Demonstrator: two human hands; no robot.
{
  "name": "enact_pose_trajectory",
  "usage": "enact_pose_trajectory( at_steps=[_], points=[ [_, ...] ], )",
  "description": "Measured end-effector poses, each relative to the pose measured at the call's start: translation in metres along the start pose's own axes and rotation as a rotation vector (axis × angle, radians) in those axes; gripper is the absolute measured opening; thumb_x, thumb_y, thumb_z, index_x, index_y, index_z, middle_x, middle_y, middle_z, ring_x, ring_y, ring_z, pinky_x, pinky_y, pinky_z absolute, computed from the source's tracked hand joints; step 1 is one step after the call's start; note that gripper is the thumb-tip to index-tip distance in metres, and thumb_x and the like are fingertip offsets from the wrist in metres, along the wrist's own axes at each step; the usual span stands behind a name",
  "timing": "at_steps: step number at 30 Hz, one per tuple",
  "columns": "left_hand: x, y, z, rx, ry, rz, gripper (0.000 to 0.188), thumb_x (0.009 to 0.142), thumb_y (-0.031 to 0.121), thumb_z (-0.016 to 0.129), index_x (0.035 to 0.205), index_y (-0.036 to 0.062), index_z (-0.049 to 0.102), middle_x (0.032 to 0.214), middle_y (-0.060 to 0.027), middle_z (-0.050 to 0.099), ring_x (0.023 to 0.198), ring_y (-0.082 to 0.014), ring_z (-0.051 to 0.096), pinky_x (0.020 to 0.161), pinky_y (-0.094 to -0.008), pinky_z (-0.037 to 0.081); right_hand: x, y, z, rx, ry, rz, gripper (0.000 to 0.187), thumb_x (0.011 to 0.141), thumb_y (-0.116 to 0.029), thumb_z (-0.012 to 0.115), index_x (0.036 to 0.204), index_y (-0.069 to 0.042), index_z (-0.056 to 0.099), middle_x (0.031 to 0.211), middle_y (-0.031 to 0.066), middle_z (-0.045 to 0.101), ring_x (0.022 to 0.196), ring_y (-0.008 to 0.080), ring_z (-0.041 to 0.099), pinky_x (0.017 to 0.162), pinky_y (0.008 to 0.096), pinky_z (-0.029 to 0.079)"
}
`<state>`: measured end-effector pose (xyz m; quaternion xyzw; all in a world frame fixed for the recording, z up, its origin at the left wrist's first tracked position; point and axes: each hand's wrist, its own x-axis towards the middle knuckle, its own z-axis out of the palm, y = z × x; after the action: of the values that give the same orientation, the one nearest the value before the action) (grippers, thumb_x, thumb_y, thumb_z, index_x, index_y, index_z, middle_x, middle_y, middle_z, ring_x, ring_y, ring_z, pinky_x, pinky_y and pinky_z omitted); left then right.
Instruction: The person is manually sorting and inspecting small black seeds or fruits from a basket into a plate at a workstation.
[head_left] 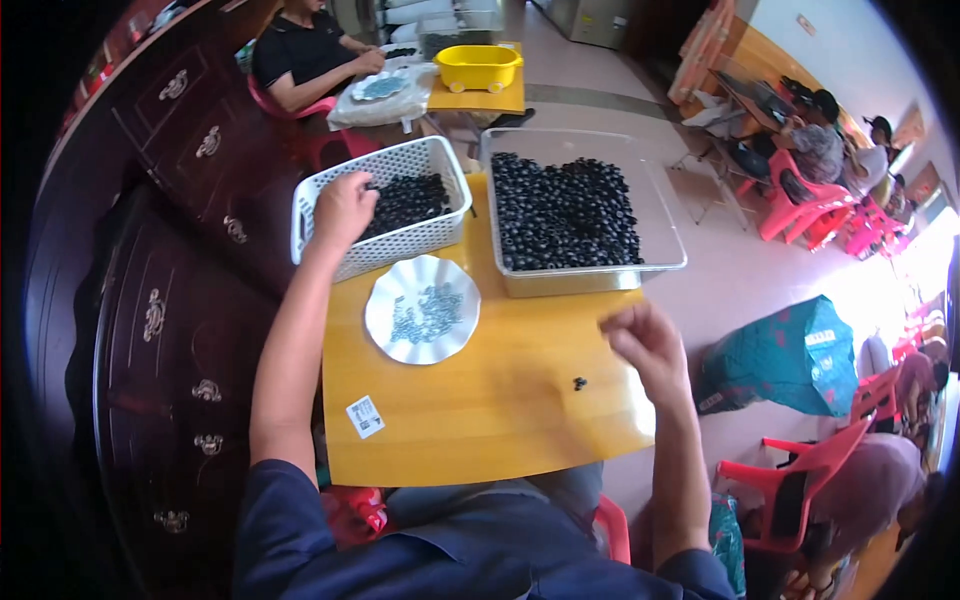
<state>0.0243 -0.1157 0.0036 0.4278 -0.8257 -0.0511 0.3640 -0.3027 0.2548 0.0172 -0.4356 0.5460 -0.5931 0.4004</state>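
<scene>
Left hand (343,208) is seen reaching into the white perforated basket (380,215) at the far left of the yellow desk (480,410). The fingers are curled down among the small black parts (410,200) heaped in the basket; whether any are actually gripped cannot be told, since the fingertips are hidden.

Right hand (648,342) is held just above the right edge of the desk, blurred. The fingers are bunched together toward the thumb in a loose pinch; what is held, if anything, cannot be made out. One small black piece (579,383) lies alone on the desk, just left of and below that hand, not touched by it.

A clear rectangular tray (660,215) is set at the far right of the desk, beside the basket and close to it; it is piled with many more black parts (565,210) (same kind as in the basket, as far as can be judged). A white scalloped plate (385,320) is placed in front of the basket, near the middle-left of the desk, and small grey-blue metal bits (428,312) are scattered across it. A small white sticker (365,416) is fixed near the lower left corner of the desk.

Beyond, a second person in a dark shirt (300,50) is seated at another desk, on which a yellow tub (478,67) stands. Dark wooden cabinets (170,300) run along the left. Red plastic chairs (800,200) and more seated people are seen at the right.
</scene>
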Motion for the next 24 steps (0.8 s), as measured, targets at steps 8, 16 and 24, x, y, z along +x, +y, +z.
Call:
enact_pose_trajectory(
  at_steps=[8, 16, 24],
  points=[
    [-0.062, 0.079, -0.017, -0.329, -0.121, 0.143, 0.020, 0.091, 0.005, 0.065, 0.110, 0.0016, 0.071, 0.096, -0.0207, 0.072, 0.089, -0.0371, 0.071, 0.077, -0.0419, 0.056, 0.173, 0.000, -0.021, -1.014, 0.066, -0.122, 0.048, 0.088, -0.032, 0.076, 0.130, -0.011, 0.065, 0.122, 0.0165, 0.071, 0.113, 0.0349, 0.067, 0.098, 0.0410, 0.052],
    [-0.228, 0.173, -0.032, -0.674, -0.745, -0.076, 0.017, 0.087, 0.006, 0.075, 0.104, 0.0027, 0.076, 0.082, -0.0089, 0.071, 0.071, -0.0139, 0.066, 0.066, -0.0284, 0.052, 0.248, 0.051, -0.040, -1.384, -0.368, 0.079, 0.071, 0.087, -0.048, 0.072, 0.146, -0.011, 0.054, 0.131, 0.0225, 0.066, 0.124, 0.0393, 0.061, 0.107, 0.0450, 0.048],
    [-0.272, 0.174, -0.003, -0.686, -0.753, 0.018, 0.016, 0.088, 0.014, 0.075, 0.102, 0.0057, 0.076, 0.087, -0.0129, 0.074, 0.075, -0.0282, 0.071, 0.068, -0.0371, 0.056, 0.260, 0.076, -0.020, -1.509, -0.278, 0.239, 0.090, 0.083, -0.074, 0.063, 0.154, -0.021, 0.048, 0.159, 0.0212, 0.040, 0.145, 0.0483, 0.038, 0.117, 0.0562, 0.038]
  ],
)
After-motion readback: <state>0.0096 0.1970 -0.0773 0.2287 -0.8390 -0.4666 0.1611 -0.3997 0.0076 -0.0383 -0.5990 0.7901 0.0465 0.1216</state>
